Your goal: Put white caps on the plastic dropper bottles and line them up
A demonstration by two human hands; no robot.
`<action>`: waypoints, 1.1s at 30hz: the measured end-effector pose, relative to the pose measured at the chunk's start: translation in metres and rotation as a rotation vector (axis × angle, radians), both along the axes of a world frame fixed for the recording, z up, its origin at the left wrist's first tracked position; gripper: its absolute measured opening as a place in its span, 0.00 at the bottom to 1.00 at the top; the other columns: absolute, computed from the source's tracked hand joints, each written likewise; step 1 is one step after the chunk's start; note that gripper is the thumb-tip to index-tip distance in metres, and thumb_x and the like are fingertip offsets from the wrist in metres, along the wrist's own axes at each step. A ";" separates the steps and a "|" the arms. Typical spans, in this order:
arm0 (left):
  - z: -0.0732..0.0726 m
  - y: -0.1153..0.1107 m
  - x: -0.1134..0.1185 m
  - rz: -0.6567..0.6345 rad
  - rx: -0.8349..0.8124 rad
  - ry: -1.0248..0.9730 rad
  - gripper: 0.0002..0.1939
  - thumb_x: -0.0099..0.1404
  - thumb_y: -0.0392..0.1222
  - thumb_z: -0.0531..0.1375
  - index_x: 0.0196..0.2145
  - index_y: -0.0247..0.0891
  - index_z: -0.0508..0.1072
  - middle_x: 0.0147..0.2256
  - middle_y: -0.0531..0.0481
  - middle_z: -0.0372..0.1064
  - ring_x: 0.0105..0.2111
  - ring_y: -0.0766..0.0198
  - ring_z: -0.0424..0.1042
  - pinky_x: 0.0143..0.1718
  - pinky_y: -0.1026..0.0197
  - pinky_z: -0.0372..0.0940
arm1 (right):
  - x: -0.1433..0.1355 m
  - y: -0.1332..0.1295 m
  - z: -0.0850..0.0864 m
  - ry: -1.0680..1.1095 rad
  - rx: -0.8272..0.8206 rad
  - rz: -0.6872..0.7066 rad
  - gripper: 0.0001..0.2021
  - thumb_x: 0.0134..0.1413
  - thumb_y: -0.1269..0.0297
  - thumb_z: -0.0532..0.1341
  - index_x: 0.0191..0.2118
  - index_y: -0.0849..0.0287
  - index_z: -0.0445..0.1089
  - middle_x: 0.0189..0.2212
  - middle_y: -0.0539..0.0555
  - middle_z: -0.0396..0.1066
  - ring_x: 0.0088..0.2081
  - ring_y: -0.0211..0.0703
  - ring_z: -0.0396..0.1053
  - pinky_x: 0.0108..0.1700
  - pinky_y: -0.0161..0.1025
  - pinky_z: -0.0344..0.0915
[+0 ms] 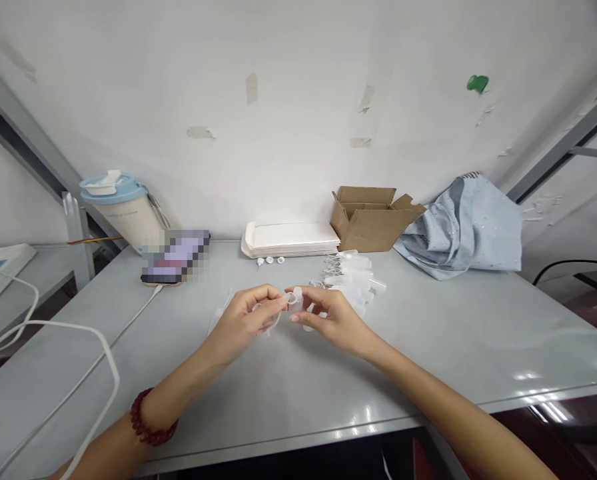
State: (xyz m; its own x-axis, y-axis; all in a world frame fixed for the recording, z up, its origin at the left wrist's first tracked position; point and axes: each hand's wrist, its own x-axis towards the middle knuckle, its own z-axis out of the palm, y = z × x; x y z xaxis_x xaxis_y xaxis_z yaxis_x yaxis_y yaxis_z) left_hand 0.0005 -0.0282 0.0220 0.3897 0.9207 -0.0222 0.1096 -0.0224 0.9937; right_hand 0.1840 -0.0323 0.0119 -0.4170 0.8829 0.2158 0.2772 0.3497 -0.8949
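Over the middle of the grey table, my left hand and my right hand meet at the fingertips. Closed around a small translucent plastic tube, my right hand holds it roughly upright. My left hand pinches a small white cap at the tube's top; a white strap or cord hangs beneath those fingers. Behind my right hand lies a pile of white translucent tubes, several with thin cords. Some clear, flat plastic pieces show partly behind my left hand.
Three small white caps sit before a stack of white envelopes. An open cardboard box and a light-blue cloth stand along the wall. On the left are a phone, its white cable and a lidded cup.
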 end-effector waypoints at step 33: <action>-0.001 0.002 -0.001 -0.028 -0.199 0.119 0.14 0.51 0.38 0.52 0.14 0.38 0.50 0.16 0.58 0.43 0.19 0.71 0.41 0.21 0.62 0.39 | 0.004 -0.004 -0.013 -0.591 1.179 -0.192 0.19 0.55 0.85 0.46 0.48 0.64 0.62 0.37 0.61 0.68 0.39 0.40 0.68 0.31 0.33 0.67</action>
